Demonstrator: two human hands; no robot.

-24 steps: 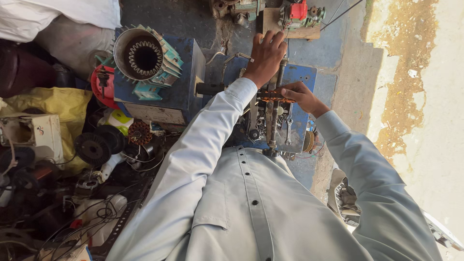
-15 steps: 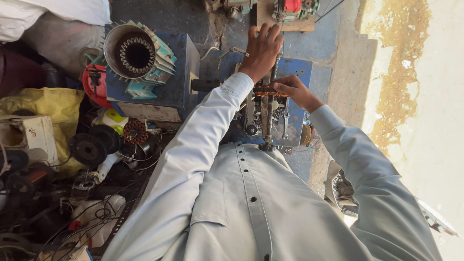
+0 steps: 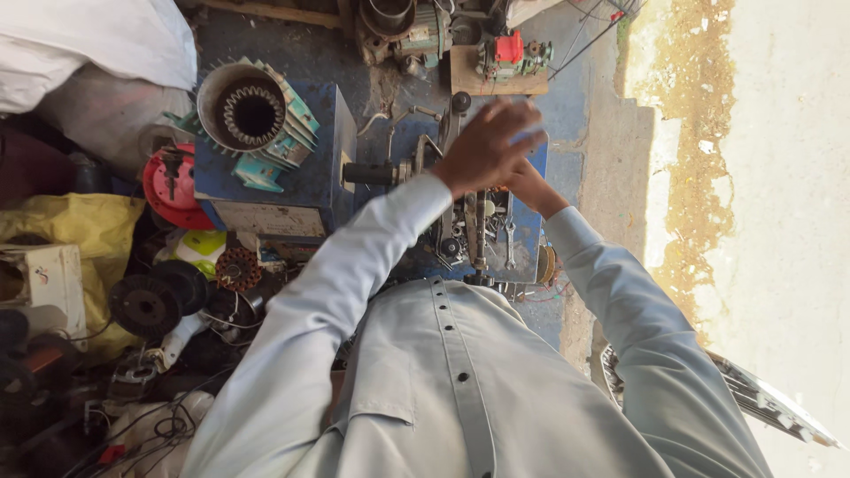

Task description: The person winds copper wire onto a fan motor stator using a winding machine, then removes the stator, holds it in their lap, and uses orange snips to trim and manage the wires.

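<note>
My left hand [image 3: 487, 146] is blurred above a small metal winding machine [image 3: 478, 232] on a blue bench [image 3: 567, 168]. Its fingers point right, and nothing shows in them. My right hand [image 3: 534, 188] sits just below and behind it, touching the machine's upper part, with its fingers mostly hidden by the left hand. A black crank handle [image 3: 367, 173] sticks out from the machine's left side. Both arms wear pale grey sleeves.
A motor stator housing [image 3: 252, 115] rests on a blue box [image 3: 310, 181] at the left. Around it lie a red disc [image 3: 173, 188], a yellow bag [image 3: 80, 232], black wheels [image 3: 146, 305], a copper-wound rotor [image 3: 237, 268] and cables. A red-topped motor [image 3: 511, 53] sits on a wooden board; a plastered wall [image 3: 770, 177] stands at the right.
My left hand has come off the machine's upper part and moved lower and right, now blurred over my right hand. The view has shifted slightly.
</note>
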